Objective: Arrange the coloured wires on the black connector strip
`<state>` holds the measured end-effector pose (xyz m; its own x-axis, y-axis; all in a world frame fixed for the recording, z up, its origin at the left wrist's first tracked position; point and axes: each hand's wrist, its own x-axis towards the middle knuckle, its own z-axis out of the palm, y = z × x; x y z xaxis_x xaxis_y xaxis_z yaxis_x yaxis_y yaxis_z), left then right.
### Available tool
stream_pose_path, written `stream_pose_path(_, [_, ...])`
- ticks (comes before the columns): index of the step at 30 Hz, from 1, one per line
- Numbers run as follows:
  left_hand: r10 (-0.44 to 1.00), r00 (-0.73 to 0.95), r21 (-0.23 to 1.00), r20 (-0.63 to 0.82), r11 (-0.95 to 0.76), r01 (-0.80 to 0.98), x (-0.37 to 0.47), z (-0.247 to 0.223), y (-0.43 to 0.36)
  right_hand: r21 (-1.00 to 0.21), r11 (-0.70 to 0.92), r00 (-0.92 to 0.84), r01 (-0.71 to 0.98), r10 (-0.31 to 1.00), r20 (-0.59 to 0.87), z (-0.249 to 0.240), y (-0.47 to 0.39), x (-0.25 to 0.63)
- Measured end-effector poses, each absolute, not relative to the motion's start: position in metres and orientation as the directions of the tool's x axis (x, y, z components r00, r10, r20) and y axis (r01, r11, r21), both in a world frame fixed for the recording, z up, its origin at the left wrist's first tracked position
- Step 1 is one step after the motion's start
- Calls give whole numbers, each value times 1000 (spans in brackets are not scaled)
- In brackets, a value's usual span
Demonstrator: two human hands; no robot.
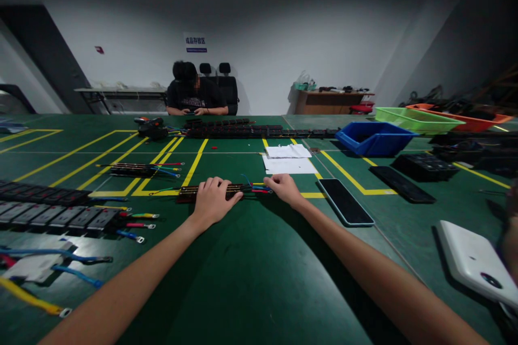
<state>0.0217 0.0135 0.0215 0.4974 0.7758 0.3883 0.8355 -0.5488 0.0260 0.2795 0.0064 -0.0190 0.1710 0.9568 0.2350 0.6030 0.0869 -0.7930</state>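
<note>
Under my left hand point(213, 199) is a black socket strip point(190, 193) with brass-coloured bars, lying crosswise on the green table. The fingers bend over its far edge, while the thumb points right along its near side. Coloured wires leave both ends of the strip. At the right end, my right hand point(283, 187) is closed in a pinch at the tips of the wires point(259, 188), which are blue, red and yellow. Exactly which wire its fingers hold is hard to make out. A similar strip point(135, 169) with loose wires lies farther back on the left.
Grey socket strips point(56, 218) with lugged wires lie left. White papers point(289, 164) are beyond my right hand, a phone point(346, 202) beside my right forearm. A blue bin point(374, 139) and a white device point(473, 259) stand right. A person point(196, 91) sits across the table.
</note>
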Motion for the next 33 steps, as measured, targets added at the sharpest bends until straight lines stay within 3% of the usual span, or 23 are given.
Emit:
stream_pose_path(6, [773,506,16,383,-553,833,21,22,14,-636,63,152,769,949,276,-13,1,276])
stream_pose_path(12, [774,493,1,398,-538,843,21,19,16,-591,29,171,806,945,279,-11,-2,272])
stream_pose_path(18, [784,493,30,378,-542,840,21,21,15,-707,56,165,705,957,240,-19,6,279])
stream_pose_path(26, [771,500,64,394,-565,822,21,22,14,-923,64,137,380,983,125,-17,6,282])
stream_pose_path(33, [742,521,85,422,-604,792,22,23,13,-928,115,73,355,986,150,-6,-1,285])
